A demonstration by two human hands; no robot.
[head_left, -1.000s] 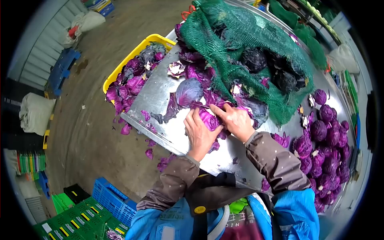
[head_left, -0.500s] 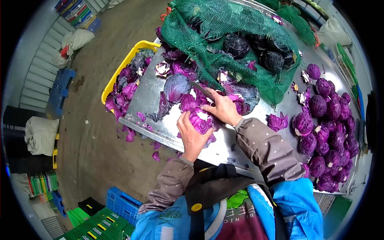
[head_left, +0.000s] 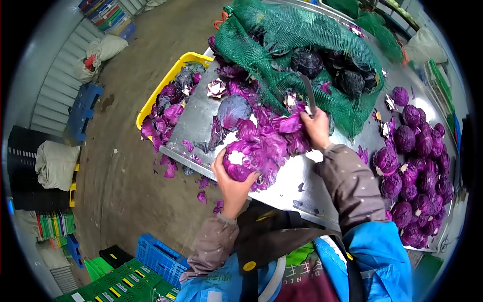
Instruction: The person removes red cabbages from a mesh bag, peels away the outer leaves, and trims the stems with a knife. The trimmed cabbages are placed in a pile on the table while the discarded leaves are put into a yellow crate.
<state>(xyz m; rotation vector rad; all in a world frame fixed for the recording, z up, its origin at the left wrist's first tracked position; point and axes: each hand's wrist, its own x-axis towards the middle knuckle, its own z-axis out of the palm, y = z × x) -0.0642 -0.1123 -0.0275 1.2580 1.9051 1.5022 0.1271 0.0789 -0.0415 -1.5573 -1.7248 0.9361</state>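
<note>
My left hand [head_left: 232, 182] is wrapped round a purple cabbage [head_left: 246, 157], its pale cut stem facing up, near the table's front edge. In my right hand [head_left: 317, 128] is a knife [head_left: 308, 93], blade pointing up and away from me. A loose purple leaf [head_left: 292, 124] sits at the fingers of that same hand. Between the two hands lie peeled cabbage leaves [head_left: 274, 136]. Just beyond them, a green mesh sack [head_left: 347, 113] lies open with dark, unpeeled cabbages [head_left: 307, 62] showing inside.
Peeled cabbages [head_left: 425, 161] are heaped on the right of the metal table [head_left: 183, 132]. A yellow crate [head_left: 146, 106] full of leaves stands against its left edge. Blue [head_left: 160, 257] and green crates [head_left: 121, 284] are on the floor at lower left; leaf scraps lie below the table edge.
My right hand has moved right, away from the cabbage, and the knife blade has swung upward. The cabbage in my left hand now shows its cut stem and sits slightly nearer the left.
</note>
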